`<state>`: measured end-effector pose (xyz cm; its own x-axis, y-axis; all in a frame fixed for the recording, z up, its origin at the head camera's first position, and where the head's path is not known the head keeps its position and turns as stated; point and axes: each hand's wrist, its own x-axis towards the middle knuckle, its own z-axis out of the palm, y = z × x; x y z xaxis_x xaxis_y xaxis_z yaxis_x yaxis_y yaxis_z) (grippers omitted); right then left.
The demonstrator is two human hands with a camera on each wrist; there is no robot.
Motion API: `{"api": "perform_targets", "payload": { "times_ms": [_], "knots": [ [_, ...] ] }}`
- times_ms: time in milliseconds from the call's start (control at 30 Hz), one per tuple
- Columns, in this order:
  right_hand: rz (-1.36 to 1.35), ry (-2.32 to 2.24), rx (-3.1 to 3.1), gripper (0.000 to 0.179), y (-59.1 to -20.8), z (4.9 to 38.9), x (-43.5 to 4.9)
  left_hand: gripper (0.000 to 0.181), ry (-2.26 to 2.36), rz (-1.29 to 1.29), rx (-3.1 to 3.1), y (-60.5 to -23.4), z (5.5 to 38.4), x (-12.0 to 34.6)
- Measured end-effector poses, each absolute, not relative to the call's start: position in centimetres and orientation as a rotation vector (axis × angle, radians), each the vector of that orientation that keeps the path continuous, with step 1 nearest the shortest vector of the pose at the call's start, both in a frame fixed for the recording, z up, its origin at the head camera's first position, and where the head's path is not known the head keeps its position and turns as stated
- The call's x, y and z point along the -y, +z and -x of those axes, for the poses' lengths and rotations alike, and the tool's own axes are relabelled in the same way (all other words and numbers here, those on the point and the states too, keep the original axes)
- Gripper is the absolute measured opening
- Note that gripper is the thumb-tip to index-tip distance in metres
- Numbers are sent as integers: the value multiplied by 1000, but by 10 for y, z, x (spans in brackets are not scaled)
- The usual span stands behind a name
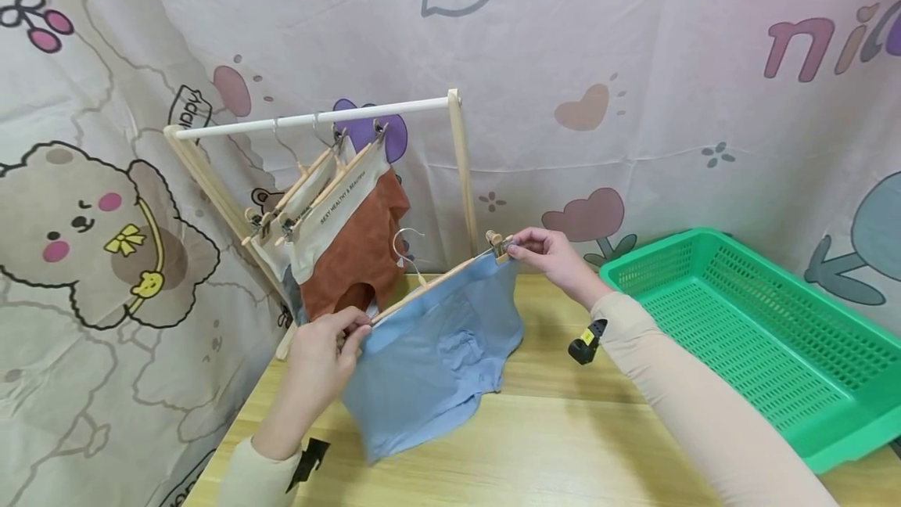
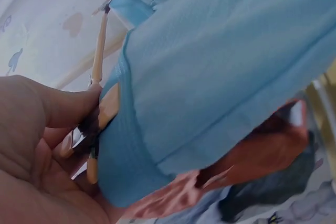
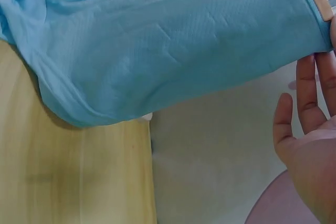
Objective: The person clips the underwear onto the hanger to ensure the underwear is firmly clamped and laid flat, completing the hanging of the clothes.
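Light blue boxer briefs (image 1: 415, 366) hang by the waistband from a wooden clip hanger (image 1: 438, 280), held tilted over the table. My left hand (image 1: 324, 358) pinches the hanger's near end, thumb and fingers around its wooden clip (image 2: 109, 106) in the left wrist view. At the far end, my right hand (image 1: 556, 260) pinches the other clip (image 1: 500, 245) beside the waistband corner. The right wrist view shows that clip's wooden jaw (image 3: 321, 4) on the blue cloth, with some fingers spread below. The hanger's metal hook (image 1: 408, 245) points upward.
Behind the briefs stands a wooden rack with a white bar (image 1: 232, 128). Rust-and-cream underwear (image 1: 359, 233) hangs there on clip hangers, with another garment behind. A green plastic basket (image 1: 711, 335) sits at the right of the wooden table (image 1: 563, 444). A printed curtain (image 1: 521, 37) surrounds the table.
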<state>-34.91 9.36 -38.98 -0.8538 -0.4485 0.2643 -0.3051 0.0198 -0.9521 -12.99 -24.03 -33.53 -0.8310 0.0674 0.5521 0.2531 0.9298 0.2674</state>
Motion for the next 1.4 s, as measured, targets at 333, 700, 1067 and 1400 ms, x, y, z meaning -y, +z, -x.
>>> {"api": "perform_targets", "payload": {
  "times_ms": [333,700,1067,1400],
  "knots": [
    [833,-1967,-2202,21,-379,349,-85,19,-366,275,2400,-312,129,247],
    [833,-1978,-2180,25,-371,349,-82,17,-340,282,2346,-299,131,251],
    [842,-1998,-2156,26,-370,350,-85,14,-302,277,2322,-285,131,255],
    [834,-1952,-2154,32,-380,348,-94,10,-282,245,2270,-270,129,262]
  ]
}}
